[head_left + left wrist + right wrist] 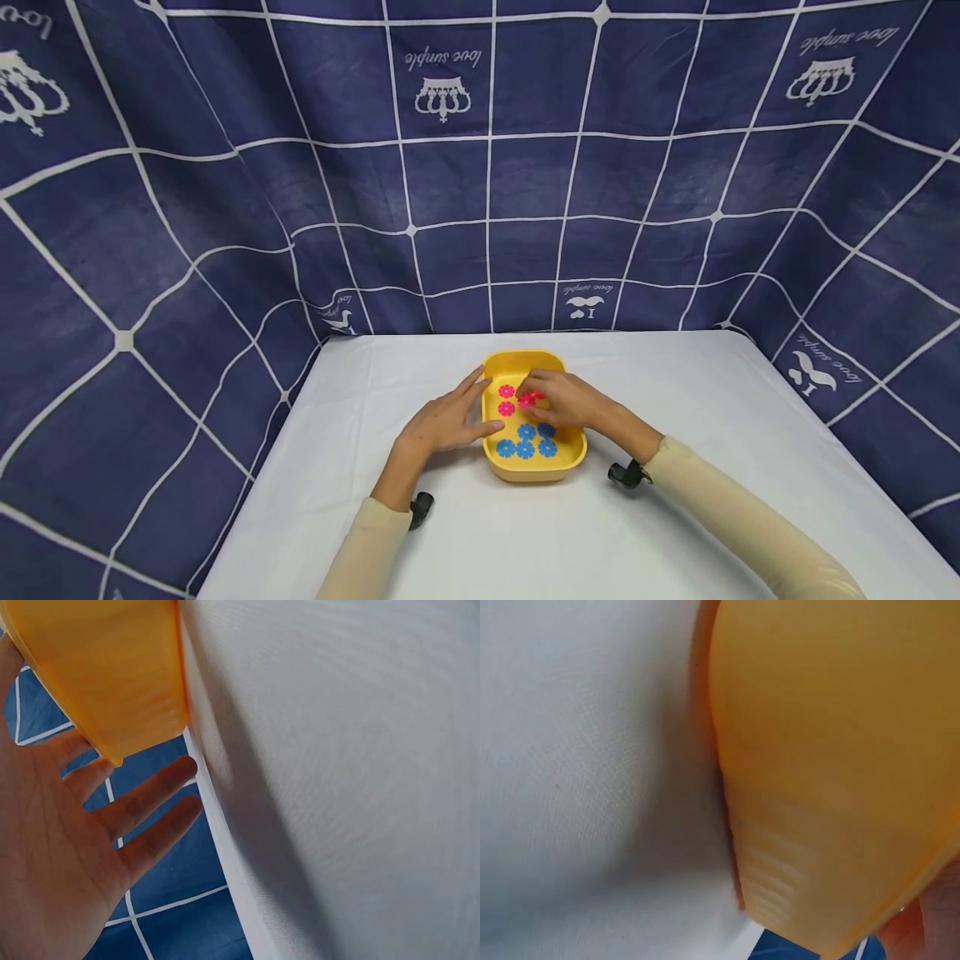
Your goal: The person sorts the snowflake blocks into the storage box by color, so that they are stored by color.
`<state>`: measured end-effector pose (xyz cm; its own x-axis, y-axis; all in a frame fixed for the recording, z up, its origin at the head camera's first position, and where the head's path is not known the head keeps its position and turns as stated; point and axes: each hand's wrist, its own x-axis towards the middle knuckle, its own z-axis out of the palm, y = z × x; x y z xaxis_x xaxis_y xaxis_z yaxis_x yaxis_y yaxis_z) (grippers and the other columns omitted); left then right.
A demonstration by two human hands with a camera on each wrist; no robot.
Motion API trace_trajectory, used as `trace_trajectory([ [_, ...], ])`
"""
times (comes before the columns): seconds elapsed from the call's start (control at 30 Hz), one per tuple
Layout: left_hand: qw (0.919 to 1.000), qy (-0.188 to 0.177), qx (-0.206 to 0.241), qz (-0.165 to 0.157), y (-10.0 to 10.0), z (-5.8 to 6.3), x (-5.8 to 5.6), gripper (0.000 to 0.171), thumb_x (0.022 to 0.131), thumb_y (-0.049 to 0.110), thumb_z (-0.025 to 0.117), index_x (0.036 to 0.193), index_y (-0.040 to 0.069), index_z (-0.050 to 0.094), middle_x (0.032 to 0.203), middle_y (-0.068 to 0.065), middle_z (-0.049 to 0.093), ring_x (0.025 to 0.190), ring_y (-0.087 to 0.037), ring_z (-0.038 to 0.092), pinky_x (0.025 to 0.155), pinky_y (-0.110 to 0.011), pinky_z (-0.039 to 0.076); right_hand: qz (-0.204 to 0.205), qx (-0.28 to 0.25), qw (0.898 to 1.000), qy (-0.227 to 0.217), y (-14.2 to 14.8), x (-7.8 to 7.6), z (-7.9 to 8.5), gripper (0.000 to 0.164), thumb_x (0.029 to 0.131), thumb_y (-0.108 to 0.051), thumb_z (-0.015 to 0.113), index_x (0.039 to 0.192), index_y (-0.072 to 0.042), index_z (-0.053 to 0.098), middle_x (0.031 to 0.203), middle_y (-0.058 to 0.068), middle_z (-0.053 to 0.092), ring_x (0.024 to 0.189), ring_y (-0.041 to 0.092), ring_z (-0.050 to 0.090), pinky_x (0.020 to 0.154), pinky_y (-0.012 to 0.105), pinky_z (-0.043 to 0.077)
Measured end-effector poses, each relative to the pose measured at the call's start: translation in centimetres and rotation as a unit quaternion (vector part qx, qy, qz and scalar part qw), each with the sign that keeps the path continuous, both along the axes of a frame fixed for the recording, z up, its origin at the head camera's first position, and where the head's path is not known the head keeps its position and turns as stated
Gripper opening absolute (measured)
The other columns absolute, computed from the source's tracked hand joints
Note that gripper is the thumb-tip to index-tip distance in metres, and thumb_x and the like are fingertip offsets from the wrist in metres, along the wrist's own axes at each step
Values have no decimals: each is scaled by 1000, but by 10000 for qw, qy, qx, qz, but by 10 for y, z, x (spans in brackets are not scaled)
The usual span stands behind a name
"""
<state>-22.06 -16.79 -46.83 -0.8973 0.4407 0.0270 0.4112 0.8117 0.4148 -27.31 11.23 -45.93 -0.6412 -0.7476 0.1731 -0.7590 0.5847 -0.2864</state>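
A yellow tray (534,475) stands on the white tabletop. Inside it lie several blue flower-shaped pieces (527,432) toward the near end, with pink flower-shaped pieces (506,408) farther up on the left. My right hand (572,398) reaches over the tray's right side, curled fingers and thumb pinching a pink flower piece (527,401). My left hand (444,419) rests at the left rim, fingers spread and thumb reaching over the edge. The left wrist view shows its loosely extended fingers (161,802) beside the tray's outer wall (112,667). In the right wrist view, the tray wall hides most of the right hand.
White cloth (637,550) covers the table around the tray. Behind and on both sides hangs a dark blue curtain (525,175) with white grid lines. Each wrist carries a small black device, such as the right one (628,475).
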Motion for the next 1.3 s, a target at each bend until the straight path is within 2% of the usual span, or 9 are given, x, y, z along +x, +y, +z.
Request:
trace_trajectory([
  [0.2, 10000, -9, -50, -8, 3, -1, 1, 98, 95, 84, 50, 171, 24, 35, 182, 11, 10, 143, -32, 58, 108, -57, 55, 151, 217, 9994, 209, -1, -7, -6, 29, 97, -25, 83, 123, -14, 77, 114, 1, 72, 97, 15, 67, 93, 35, 63],
  [0.37, 10000, -28, -63, -27, 6, -1, 1, 97, 95, 82, 52, 171, 23, 35, 182, 11, 10, 142, -32, 59, 108, -56, 55, 123, 404, 9990, 125, 0, -11, -10, 28, 97, -27, 82, 122, -14, 77, 112, 1, 72, 96, 15, 66, 93, 35, 62],
  [0.57, 10000, 11, -78, -51, 6, 0, 2, 97, 95, 83, 51, 171, 25, 35, 181, 10, 13, 142, -31, 59, 109, -55, 55, 99, 472, 9988, -17, -1, -10, -10, 26, 97, -26, 82, 120, -15, 77, 110, 1, 72, 94, 14, 64, 92, 34, 62],
  [0.83, 9999, 0, -114, -32, 6, 1, 2, 97, 95, 82, 52, 171, 23, 34, 182, 12, 9, 142, -30, 59, 107, -57, 56, 186, 495, 9986, -51, -3, -11, -10, 24, 97, -25, 82, 118, -14, 78, 109, 2, 73, 94, 15, 64, 92, 34, 61],
  [1.1, 9999, -29, -106, -46, 7, -1, 1, 99, 95, 84, 51, 171, 24, 34, 182, 13, 9, 144, -30, 58, 109, -58, 54, 254, 593, 9978, 138, -2, -11, -14, 23, 96, -23, 84, 117, -14, 79, 106, 1, 74, 89, 14, 64, 89, 32, 61],
  [1.3, 9999, -30, -92, -43, 7, -2, 2, 98, 94, 84, 52, 171, 24, 35, 181, 13, 10, 145, -30, 56, 110, -58, 53, 277, 631, 9974, 203, -2, -11, -16, 22, 96, -24, 84, 115, -15, 79, 108, 1, 75, 92, 16, 67, 92, 34, 62],
])
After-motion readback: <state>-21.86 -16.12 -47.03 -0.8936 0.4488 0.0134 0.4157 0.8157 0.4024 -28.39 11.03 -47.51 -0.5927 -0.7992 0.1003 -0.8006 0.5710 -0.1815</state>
